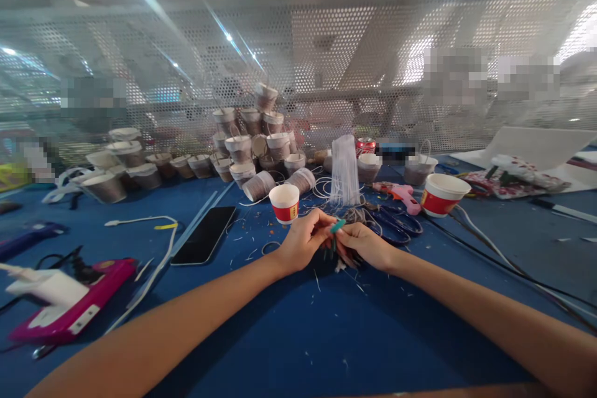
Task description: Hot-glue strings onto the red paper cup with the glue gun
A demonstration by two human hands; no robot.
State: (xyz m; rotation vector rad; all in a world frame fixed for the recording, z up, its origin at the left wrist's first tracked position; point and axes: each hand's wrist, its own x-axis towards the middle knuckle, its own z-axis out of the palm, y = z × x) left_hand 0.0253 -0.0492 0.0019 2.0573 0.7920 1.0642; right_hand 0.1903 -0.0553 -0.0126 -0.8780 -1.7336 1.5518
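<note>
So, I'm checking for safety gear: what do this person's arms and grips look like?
Both forearms are bare, no sleeves in view. The left grip and right grip are ungloved hands; no watch or bracelet shows. Whether a ring is worn, I can't tell.

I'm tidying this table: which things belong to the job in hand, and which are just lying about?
Job in hand:
teal piece, between the left hand and right hand
white strands, probably
pink glue gun, probably

Probably just lying about:
black phone
red can
</note>
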